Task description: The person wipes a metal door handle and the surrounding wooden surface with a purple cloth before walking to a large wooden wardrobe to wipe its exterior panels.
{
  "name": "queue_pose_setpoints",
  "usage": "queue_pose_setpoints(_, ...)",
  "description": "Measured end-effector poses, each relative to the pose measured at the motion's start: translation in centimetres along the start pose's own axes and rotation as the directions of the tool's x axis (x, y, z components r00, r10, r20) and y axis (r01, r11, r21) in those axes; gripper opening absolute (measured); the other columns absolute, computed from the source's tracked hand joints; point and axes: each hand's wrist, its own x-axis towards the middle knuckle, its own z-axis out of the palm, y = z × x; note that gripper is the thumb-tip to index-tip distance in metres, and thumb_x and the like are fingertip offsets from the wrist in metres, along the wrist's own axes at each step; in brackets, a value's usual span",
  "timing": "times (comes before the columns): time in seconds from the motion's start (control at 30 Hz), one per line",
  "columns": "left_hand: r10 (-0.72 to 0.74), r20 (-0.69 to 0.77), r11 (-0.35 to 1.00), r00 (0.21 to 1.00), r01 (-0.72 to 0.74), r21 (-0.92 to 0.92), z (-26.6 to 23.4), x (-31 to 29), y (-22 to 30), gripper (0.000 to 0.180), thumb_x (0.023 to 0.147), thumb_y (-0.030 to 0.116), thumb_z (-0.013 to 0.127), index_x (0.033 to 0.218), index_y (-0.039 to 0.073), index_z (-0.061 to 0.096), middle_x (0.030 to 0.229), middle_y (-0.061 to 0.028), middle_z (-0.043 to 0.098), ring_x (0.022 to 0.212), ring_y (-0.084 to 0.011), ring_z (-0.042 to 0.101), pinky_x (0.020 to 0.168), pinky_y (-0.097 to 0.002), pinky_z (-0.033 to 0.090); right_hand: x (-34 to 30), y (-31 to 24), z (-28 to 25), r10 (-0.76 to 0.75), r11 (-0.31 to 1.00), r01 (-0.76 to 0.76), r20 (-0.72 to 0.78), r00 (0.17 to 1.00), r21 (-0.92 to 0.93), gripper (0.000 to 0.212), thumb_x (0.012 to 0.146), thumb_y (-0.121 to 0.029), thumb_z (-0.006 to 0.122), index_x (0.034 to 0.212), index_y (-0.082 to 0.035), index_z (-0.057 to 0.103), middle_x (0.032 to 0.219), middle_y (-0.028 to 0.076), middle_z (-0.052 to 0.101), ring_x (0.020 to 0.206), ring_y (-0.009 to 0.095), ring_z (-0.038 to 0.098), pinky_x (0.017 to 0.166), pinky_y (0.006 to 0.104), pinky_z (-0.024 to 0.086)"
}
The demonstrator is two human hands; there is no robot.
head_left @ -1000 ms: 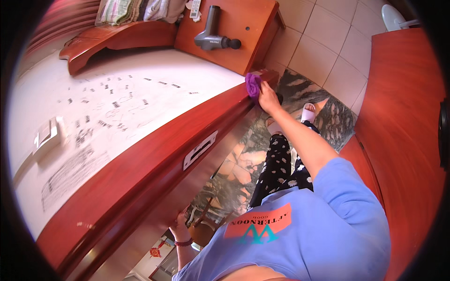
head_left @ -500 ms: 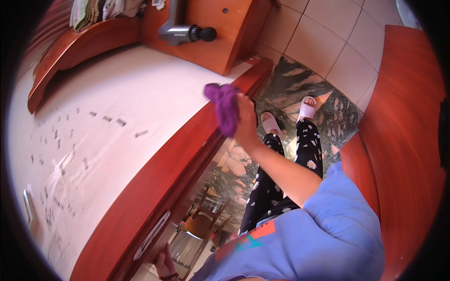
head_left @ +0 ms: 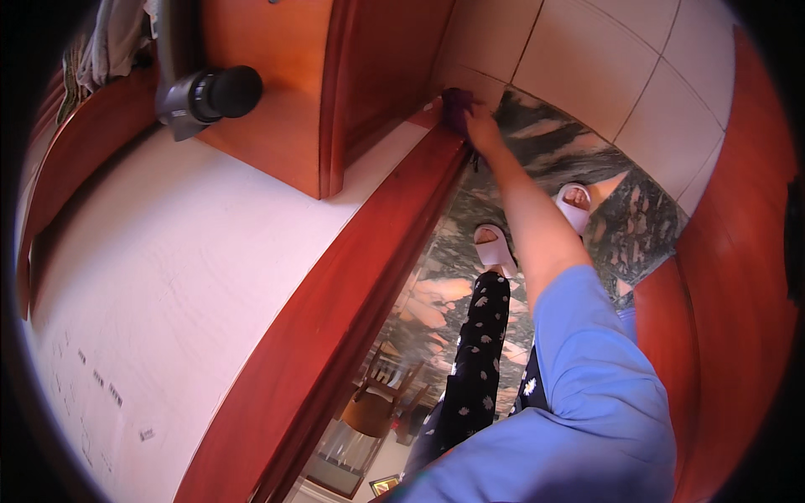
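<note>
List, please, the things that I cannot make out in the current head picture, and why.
Head view:
- Right hand: fingertips, lost against the dark purple cloth.
- Left hand: outside the picture.
- Massage gun: the handle's end, cut off by the upper edge.
- Black marks on the white surface: too small to read.

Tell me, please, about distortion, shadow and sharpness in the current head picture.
Head view: the red wooden panel curves along the right rim, and the corners are black; head view: shadow darkens the white surface beside the curved red wood; head view: the purple cloth in the right hand looks dark, its folds hard to make out.
</note>
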Motion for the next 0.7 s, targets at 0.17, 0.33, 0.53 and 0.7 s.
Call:
queue_pose_setpoints(0.17,-0.006,-0.022,1.000,1.000,0.006,0.014,1.8,1.7,-0.2,0.052,0.097,0.008,0.061,0.142,-0.012,0.045,0.147,-0.0189,0.050,0.136,-0.0283,0.049,0.121,-0.0389,0.034,3.3,2.8,1.7,0.264,0.952,-0.244,-0.090,0.960,0.185,0.049,0.103,-0.034,0.049,0.128,0.007,0.060,0.134,0.033,0.055,0.124,0.047,0.054,0.107,0.0482,0.043)
queue_pose_setpoints(0.33,-0.010,-0.006,0.999,1.000,0.010,0.040,1.5,1.7,1.0,0.051,0.097,0.008,0.061,0.141,-0.012,0.045,0.146,-0.0188,0.051,0.135,-0.0283,0.050,0.120,-0.0388,0.035,-3.9,2.4,3.3,0.479,0.650,-0.324,-0.040,0.877,0.688,0.052,0.108,-0.026,0.037,0.147,0.008,0.041,0.147,0.033,0.047,0.136,0.044,0.048,0.114,0.0453,0.038)
queue_pose_setpoints(0.53,-0.007,0.012,0.998,1.000,0.007,0.055,1.5,2.2,1.5,0.050,0.097,0.008,0.062,0.140,-0.012,0.046,0.144,-0.0187,0.053,0.133,-0.0283,0.051,0.119,-0.0385,0.036,-30.0,-14.6,2.9,0.351,0.571,-0.245,0.037,0.936,0.784,0.068,0.097,0.002,0.039,0.159,0.006,0.014,0.168,0.025,0.011,0.157,0.035,0.009,0.128,0.0392,0.009)
queue_pose_setpoints(0.7,0.016,0.038,0.996,0.999,-0.019,0.088,3.4,2.6,2.3,0.049,0.097,0.008,0.062,0.139,-0.011,0.047,0.143,-0.0187,0.054,0.132,-0.0283,0.052,0.118,-0.0384,0.037,-18.6,-5.4,7.5,0.530,0.695,-0.301,-0.182,0.828,0.653,0.058,0.107,-0.019,0.036,0.155,0.011,0.025,0.164,0.029,0.022,0.154,0.038,0.021,0.127,0.0403,0.015)
